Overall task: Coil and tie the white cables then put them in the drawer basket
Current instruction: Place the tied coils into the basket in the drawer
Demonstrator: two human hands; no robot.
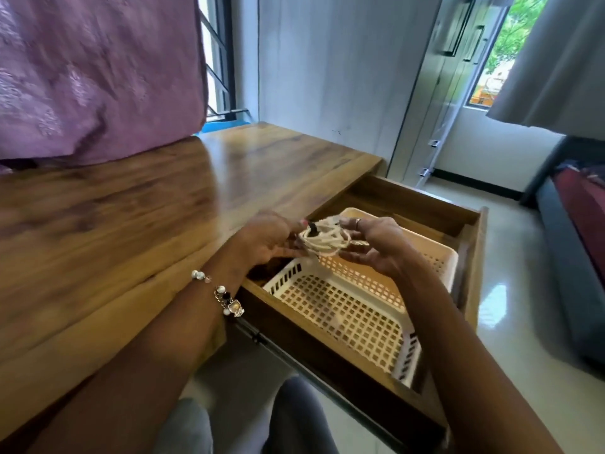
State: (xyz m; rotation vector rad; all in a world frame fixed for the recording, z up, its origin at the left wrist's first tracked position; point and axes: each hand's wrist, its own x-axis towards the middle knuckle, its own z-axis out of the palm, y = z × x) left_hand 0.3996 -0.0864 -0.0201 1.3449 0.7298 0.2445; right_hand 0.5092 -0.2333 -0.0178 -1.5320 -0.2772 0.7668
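white cable, brown wood, purple cloth

above the white grid-holed basket (343, 309) a white cable coil (327, 240) carries a black tie (313, 229); left of it brown streaked desk wood (131, 208), beyond that purple patterned cloth (98, 70).

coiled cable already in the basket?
No: both hands, left hand and right hand, hold the coiled cable above the basket.
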